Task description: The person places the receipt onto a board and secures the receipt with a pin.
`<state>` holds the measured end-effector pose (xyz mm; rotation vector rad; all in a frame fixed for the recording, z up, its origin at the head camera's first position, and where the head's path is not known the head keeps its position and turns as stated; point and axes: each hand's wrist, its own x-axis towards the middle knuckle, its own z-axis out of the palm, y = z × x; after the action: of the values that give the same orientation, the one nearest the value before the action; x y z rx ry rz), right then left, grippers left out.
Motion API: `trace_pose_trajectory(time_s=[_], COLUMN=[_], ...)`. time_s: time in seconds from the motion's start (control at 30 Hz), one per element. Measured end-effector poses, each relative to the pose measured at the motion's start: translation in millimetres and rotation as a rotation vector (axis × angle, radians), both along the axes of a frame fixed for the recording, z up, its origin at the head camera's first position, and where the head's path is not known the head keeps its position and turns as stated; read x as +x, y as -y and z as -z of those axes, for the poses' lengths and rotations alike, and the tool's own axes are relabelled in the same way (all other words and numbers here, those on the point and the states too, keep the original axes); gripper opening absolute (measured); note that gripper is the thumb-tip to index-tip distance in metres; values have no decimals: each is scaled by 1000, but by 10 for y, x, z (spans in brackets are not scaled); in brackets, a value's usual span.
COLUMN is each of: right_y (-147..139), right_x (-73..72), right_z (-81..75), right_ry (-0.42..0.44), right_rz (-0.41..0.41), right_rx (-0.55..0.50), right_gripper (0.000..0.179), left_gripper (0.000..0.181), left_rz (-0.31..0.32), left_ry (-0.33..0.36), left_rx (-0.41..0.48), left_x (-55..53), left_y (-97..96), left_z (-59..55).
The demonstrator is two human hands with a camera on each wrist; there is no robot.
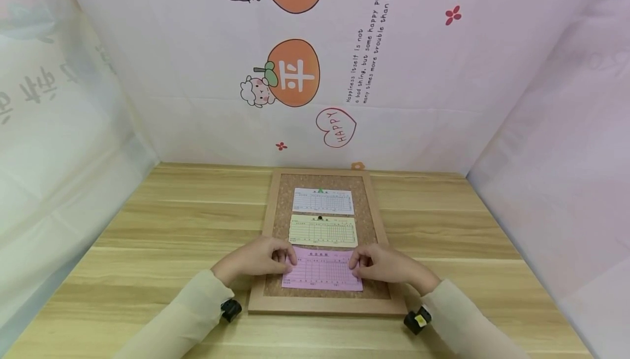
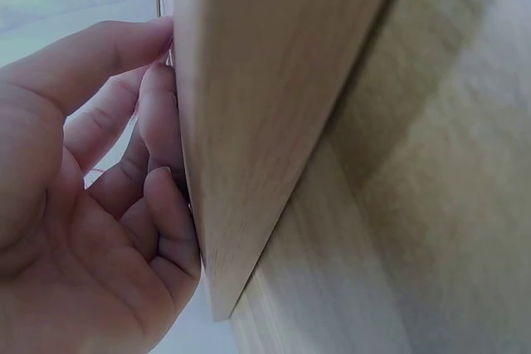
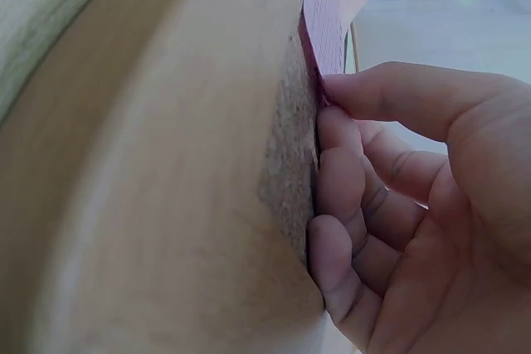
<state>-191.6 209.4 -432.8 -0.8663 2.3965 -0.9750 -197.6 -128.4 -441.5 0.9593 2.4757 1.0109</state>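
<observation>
A pink receipt slip lies across the lower part of a wood-framed cork board. My left hand pinches its left edge between thumb and curled fingers. At the opposite edge my right hand pinches the slip the same way; the right wrist view shows the thumb on the paper, close over the cork. Above the pink slip, a yellow receipt slip carries a black pushpin at its top. Higher still is a white receipt slip with a green pin.
The board lies on a wood-grain table, its far end near a printed cloth backdrop. Pale cloth walls stand left and right. Each wrist wears a small black camera.
</observation>
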Motion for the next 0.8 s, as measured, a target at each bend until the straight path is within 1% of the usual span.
trace_pose_trajectory(time_s=[0.2, 0.37, 0.47, 0.57, 0.7, 0.8], right_y=[3, 3, 5, 5, 4, 5], right_x=[2, 1, 0, 2, 4, 1], right_z=[2, 3, 0, -4, -4, 0], right_ry=[1, 2, -1, -4, -12, -17], right_rz=[14, 17, 15, 13, 12, 11], right_rx=[1, -1, 0, 3, 5, 3], right_gripper=[4, 3, 3, 3, 3, 3], left_gripper=[10, 17, 20, 21, 26, 36], left_rz=[-2, 37, 56, 58, 48, 44], left_ry=[-7, -8, -33, -62, -103, -124], left_rx=[-9, 5, -1, -11, -32, -58], left_x=[-4, 3, 17, 33, 37, 41], left_y=[1, 25, 46, 59, 77, 96], left_z=[-3, -28, -54, -75, -50, -23])
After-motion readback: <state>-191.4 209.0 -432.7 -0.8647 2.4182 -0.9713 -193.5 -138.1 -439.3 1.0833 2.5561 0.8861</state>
